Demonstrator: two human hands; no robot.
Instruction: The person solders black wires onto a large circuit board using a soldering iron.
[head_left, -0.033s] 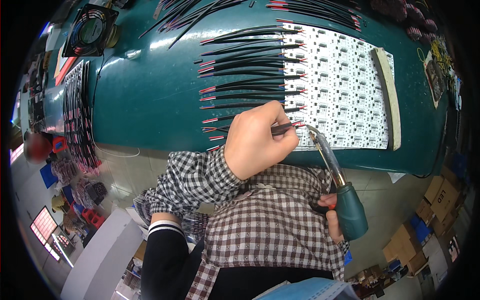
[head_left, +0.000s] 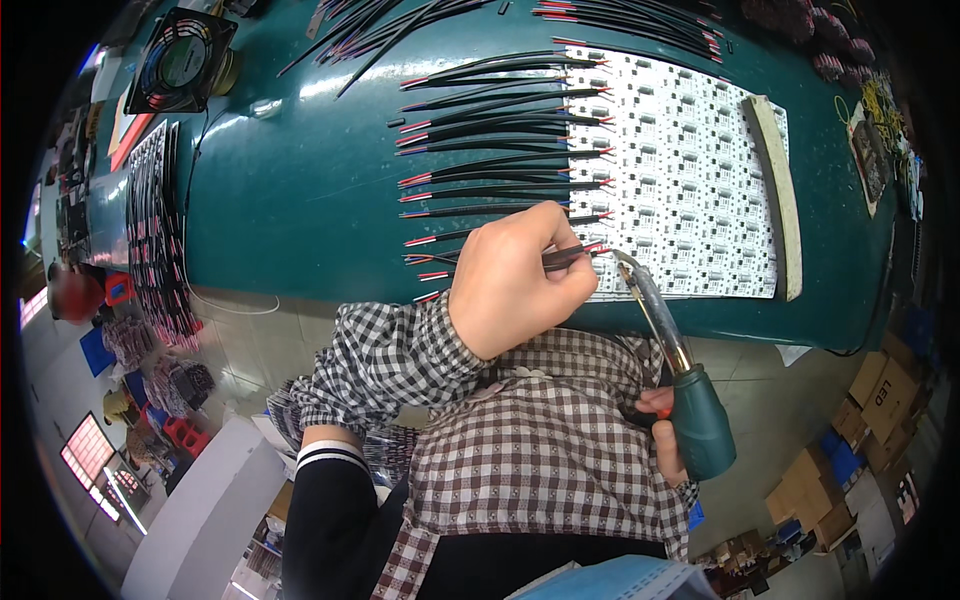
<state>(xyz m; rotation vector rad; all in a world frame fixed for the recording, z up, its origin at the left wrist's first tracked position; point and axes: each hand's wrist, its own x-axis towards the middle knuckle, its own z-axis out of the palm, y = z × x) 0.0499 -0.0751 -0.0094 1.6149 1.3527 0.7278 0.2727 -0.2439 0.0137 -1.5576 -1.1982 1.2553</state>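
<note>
My left hand [head_left: 522,275] pinches a black cable [head_left: 566,257] near its end, where thin red wires stick out over the lower left edge of a white circuit board sheet [head_left: 680,180]. Below the table edge, my right hand [head_left: 664,440] is closed around the green handle of a soldering iron [head_left: 655,312]. The iron's bent tip meets the stripped wire ends at the board, though whether it touches them is too small to tell. Several black cables [head_left: 490,134] lie in a row to the left, their right ends on the sheet's left edge.
A pale bar [head_left: 774,200] lies along the sheet's right side. At the table's far left stands a black fan [head_left: 182,62], with a bundle of cables [head_left: 160,230] near the left edge. More cables [head_left: 385,30] lie at the back. Cardboard boxes [head_left: 880,395] sit on the floor at right.
</note>
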